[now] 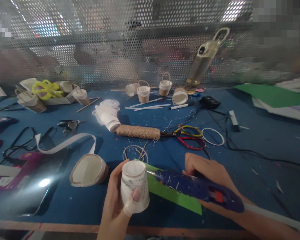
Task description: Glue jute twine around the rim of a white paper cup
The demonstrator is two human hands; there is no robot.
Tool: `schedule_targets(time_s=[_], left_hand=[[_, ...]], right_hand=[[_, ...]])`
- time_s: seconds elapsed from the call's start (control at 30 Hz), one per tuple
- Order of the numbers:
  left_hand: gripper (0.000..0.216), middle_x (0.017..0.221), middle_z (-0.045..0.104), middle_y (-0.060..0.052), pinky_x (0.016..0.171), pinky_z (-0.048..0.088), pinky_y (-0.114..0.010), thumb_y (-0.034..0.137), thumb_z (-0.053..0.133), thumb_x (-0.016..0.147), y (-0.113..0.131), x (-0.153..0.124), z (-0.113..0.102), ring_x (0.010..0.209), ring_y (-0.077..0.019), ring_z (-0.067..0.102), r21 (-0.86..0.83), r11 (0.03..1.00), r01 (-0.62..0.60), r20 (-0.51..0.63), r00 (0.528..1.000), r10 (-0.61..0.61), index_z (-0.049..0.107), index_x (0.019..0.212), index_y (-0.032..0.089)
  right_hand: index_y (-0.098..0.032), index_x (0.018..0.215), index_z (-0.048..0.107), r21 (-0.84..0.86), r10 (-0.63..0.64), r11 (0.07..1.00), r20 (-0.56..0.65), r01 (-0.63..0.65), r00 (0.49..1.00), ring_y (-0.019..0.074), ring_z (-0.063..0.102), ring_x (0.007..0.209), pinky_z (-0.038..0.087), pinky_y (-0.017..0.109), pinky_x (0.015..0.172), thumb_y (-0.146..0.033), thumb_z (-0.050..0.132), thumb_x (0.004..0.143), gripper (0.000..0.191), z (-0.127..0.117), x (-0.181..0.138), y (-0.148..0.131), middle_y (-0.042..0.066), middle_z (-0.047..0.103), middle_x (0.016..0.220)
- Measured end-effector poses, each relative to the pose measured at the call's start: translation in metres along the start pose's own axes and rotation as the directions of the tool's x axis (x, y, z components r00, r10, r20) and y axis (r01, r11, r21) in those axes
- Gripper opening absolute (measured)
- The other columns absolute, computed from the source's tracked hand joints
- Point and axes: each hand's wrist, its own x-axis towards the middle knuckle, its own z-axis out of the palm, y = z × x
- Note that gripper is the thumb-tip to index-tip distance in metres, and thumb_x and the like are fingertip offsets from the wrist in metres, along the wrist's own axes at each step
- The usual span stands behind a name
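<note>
My left hand [115, 203] is wrapped round a white paper cup [135, 186], its narrower end up and a recessed round face showing there. A blue glue gun [185, 183] is gripped in my right hand [210, 170]. Its metal tip meets, or nearly meets, the right side of the cup's upper rim. A white glue stick runs out of the gun's rear. Behind the cup lies a loose ring of twine [135, 154], and under the gun a green paper strip [172, 195]. Left of my left hand, a twine-edged cup [88, 170] lies tilted.
A twine roll [138, 131] lies mid-table beside a crumpled white bundle [106, 113] and scissors [190, 136]. Small baskets [143, 94] and a water bottle [200, 66] stand by the perforated metal screen [102, 50]. A black cable [255, 153] crosses the right side.
</note>
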Motion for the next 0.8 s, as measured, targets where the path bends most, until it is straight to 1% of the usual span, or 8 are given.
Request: schedule_targets(time_s=[0.13, 0.3, 0.4, 0.5, 0.63, 0.73, 0.8], left_hand=[[0.060, 0.128, 0.075, -0.005, 0.099, 0.051, -0.030, 0.057, 0.083, 0.083, 0.0009, 0.0006, 0.0010, 0.117, -0.0261, 0.069, -0.029, 0.999, 0.030, 0.008, 1.000, -0.030, 0.067, 0.134, 0.029], [0.061, 0.131, 0.076, -0.006, 0.103, 0.050, -0.032, 0.058, 0.081, 0.084, 0.0020, 0.0002, 0.0013, 0.122, -0.0280, 0.068, -0.038, 0.999, 0.031, 0.017, 0.999, -0.030, 0.066, 0.134, 0.028], [0.060, 0.130, 0.077, -0.004, 0.102, 0.050, -0.030, 0.057, 0.082, 0.083, 0.0015, 0.0004, -0.0011, 0.120, -0.0271, 0.069, -0.068, 0.995, 0.074, 0.042, 0.997, -0.071, 0.066, 0.135, 0.030], [0.058, 0.132, 0.077, -0.002, 0.103, 0.050, -0.028, 0.057, 0.081, 0.084, 0.0008, 0.0009, -0.0035, 0.122, -0.0267, 0.068, -0.069, 0.994, 0.082, 0.049, 0.996, -0.079, 0.067, 0.135, 0.032], [0.060, 0.133, 0.076, -0.006, 0.104, 0.051, -0.033, 0.056, 0.082, 0.084, -0.0011, 0.0031, -0.0065, 0.124, -0.0304, 0.068, -0.060, 0.995, 0.073, 0.053, 0.996, -0.070, 0.068, 0.135, 0.029], [0.068, 0.130, 0.077, -0.008, 0.100, 0.054, -0.037, 0.060, 0.086, 0.078, -0.0026, 0.0051, -0.0077, 0.120, -0.0335, 0.070, -0.088, 0.991, 0.102, 0.057, 0.994, -0.097, 0.069, 0.134, 0.027], [0.069, 0.127, 0.078, -0.007, 0.097, 0.055, -0.037, 0.061, 0.087, 0.076, -0.0027, 0.0053, -0.0070, 0.116, -0.0328, 0.070, -0.088, 0.991, 0.101, 0.050, 0.994, -0.097, 0.069, 0.133, 0.027]], right_hand=[[-0.027, 0.082, 0.035, 0.017, 0.006, 1.000, 0.002, -0.006, 1.000, 0.0102, 0.041, 0.052, 0.028, 0.024, 0.051, -0.013, 0.062, 0.080, 0.031, 0.0023, -0.0023, 0.0010, -0.009, 0.042, 0.071], [-0.027, 0.081, 0.034, 0.042, 0.005, 0.999, -0.011, -0.004, 1.000, 0.0104, 0.041, 0.053, 0.028, 0.024, 0.051, -0.013, 0.062, 0.080, 0.031, 0.0030, -0.0010, 0.0021, -0.009, 0.042, 0.071], [-0.027, 0.080, 0.035, 0.027, 0.011, 1.000, -0.007, -0.011, 1.000, 0.0101, 0.039, 0.052, 0.027, 0.024, 0.051, -0.012, 0.061, 0.079, 0.030, 0.0020, 0.0002, 0.0017, -0.009, 0.041, 0.070], [-0.027, 0.081, 0.036, 0.061, 0.008, 0.998, -0.001, -0.008, 1.000, 0.0102, 0.039, 0.053, 0.028, 0.024, 0.051, -0.012, 0.062, 0.079, 0.030, 0.0020, 0.0000, 0.0011, -0.009, 0.041, 0.070], [-0.027, 0.081, 0.036, 0.091, 0.010, 0.996, 0.004, -0.010, 1.000, 0.0110, 0.041, 0.053, 0.027, 0.025, 0.051, -0.012, 0.062, 0.078, 0.031, 0.0024, -0.0012, 0.0021, -0.008, 0.043, 0.071], [-0.027, 0.082, 0.036, 0.088, 0.025, 0.996, 0.012, -0.026, 1.000, 0.0113, 0.040, 0.053, 0.027, 0.025, 0.051, -0.011, 0.061, 0.074, 0.031, 0.0022, -0.0017, 0.0038, -0.008, 0.044, 0.071], [-0.027, 0.082, 0.035, 0.095, 0.027, 0.995, 0.013, -0.028, 1.000, 0.0110, 0.040, 0.053, 0.026, 0.025, 0.051, -0.011, 0.061, 0.074, 0.031, 0.0023, -0.0018, 0.0045, -0.008, 0.043, 0.071]])
